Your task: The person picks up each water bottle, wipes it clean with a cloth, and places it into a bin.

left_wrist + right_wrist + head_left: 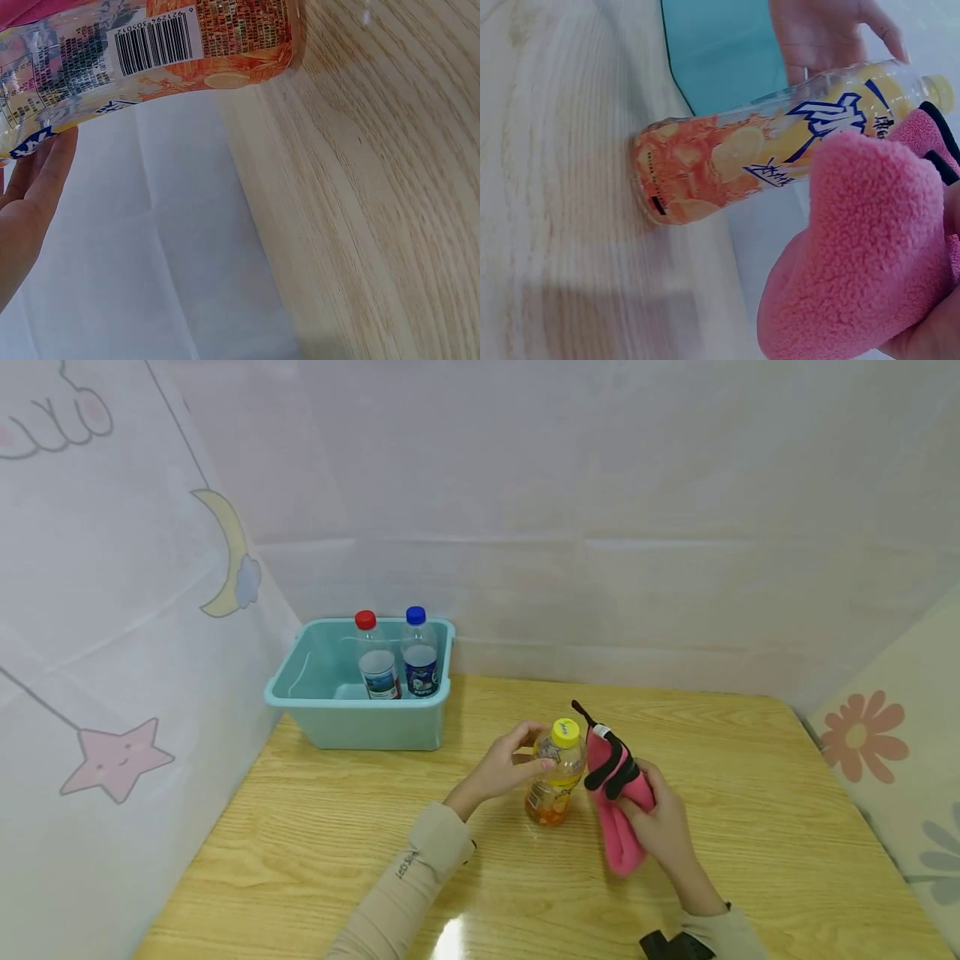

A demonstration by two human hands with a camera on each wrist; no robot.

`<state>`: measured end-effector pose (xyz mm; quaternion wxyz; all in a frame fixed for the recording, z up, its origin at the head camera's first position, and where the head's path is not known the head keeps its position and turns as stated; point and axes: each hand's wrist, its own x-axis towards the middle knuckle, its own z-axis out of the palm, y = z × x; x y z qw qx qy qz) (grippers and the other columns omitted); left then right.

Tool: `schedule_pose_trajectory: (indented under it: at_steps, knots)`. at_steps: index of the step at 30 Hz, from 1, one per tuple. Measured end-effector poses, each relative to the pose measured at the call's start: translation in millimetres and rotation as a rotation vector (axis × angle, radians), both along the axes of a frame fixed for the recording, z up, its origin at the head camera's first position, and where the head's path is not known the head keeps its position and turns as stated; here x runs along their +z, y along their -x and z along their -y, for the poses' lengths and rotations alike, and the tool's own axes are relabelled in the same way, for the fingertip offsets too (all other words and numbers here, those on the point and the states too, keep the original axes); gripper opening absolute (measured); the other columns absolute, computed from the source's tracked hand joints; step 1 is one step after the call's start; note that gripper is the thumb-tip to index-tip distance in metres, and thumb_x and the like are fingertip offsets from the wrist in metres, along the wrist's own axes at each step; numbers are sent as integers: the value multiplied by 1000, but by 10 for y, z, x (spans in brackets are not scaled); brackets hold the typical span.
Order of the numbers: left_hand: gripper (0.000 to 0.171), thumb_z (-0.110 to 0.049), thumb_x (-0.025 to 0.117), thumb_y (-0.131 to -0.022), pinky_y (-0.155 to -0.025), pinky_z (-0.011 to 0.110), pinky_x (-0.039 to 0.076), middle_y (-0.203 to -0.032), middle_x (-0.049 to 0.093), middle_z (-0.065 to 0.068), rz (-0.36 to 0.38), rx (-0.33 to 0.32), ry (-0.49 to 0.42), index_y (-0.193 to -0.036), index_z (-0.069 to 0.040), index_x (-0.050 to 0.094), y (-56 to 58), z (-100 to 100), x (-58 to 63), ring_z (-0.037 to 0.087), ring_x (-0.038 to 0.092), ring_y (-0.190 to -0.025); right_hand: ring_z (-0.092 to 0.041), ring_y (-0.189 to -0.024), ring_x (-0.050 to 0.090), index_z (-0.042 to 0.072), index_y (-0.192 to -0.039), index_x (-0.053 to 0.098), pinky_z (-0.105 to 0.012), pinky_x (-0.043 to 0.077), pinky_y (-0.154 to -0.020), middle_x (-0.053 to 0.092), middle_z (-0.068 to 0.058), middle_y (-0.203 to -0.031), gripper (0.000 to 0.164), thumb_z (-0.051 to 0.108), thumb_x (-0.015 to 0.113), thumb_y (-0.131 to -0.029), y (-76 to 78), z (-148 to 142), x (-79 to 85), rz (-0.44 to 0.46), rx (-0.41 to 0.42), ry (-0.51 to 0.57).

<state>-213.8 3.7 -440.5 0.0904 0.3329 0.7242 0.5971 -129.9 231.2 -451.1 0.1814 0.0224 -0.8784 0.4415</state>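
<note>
A clear plastic bottle point(556, 785) with a yellow cap and an orange-and-yellow label is near the middle of the wooden table. My left hand point(512, 762) holds its upper part from the left, thumb in front and fingers partly hidden behind. In the left wrist view, fingertips point(56, 161) touch the label beside the barcode. My right hand point(663, 822) grips a folded pink fleecy cloth point(621, 827) with black trim and a hanging loop, just right of the bottle. The right wrist view shows the cloth point(870, 232) in front of part of the bottle point(727, 161).
A light-blue plastic basin point(367, 727) stands at the table's back left. Inside are a red-capped bottle point(378, 668) and a blue-capped bottle point(420, 664), both upright. A pale printed sheet point(525, 527) hangs behind the wooden table point(750, 793) and along its sides.
</note>
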Motion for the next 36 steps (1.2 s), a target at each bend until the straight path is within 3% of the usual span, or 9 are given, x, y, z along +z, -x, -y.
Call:
schedule_pose_trajectory:
  at_steps: [4, 11, 21, 24, 31, 36]
  knots:
    - [43, -9, 59, -89, -85, 26, 49, -118, 52, 19, -1, -8, 2, -127, 2, 42, -11, -1, 31, 30, 51, -108, -10, -77, 53, 3, -116, 55, -25, 45, -63, 63, -18, -96, 49, -5, 70, -71, -15, -6, 38, -24, -7, 3]
    - [39, -2, 55, -89, -85, 25, 48, -116, 51, 26, -9, -12, 21, -124, 10, 41, -150, 26, 293, 37, 50, -107, -4, -77, 53, 4, -117, 56, -19, 45, -62, 64, -17, -96, 48, -6, 70, -72, -39, 11, 127, -69, 18, 25]
    - [40, -1, 55, -89, -86, 29, 48, -117, 51, 26, -33, 10, 30, -125, 10, 41, -174, 22, 307, 36, 51, -106, -8, -77, 56, 2, -115, 58, -17, 46, -63, 65, -15, -96, 47, -8, 69, -71, 27, 58, 168, -106, 57, -36]
    - [40, -1, 56, -88, -86, 34, 48, -118, 50, 25, -50, 16, 39, -124, 10, 42, -187, 22, 322, 36, 50, -107, -11, -76, 57, 2, -116, 58, -21, 47, -62, 66, -15, -96, 47, -9, 68, -71, 31, 89, 195, -112, 84, -48]
    - [38, -2, 58, -88, -82, 44, 50, -115, 49, 26, -168, 71, 72, -122, 11, 45, -251, 37, 367, 37, 50, -102, -23, -81, 60, 1, -116, 59, -35, 51, -65, 65, -16, -101, 49, -11, 67, -70, 70, 127, 238, -145, 142, -125]
    - [39, -2, 58, -88, -82, 44, 50, -116, 49, 26, -163, 74, 83, -123, 10, 46, -242, 45, 363, 37, 51, -100, -27, -80, 61, -1, -116, 58, -43, 50, -63, 64, -19, -99, 51, -13, 66, -67, 109, 128, 270, -176, 177, -196]
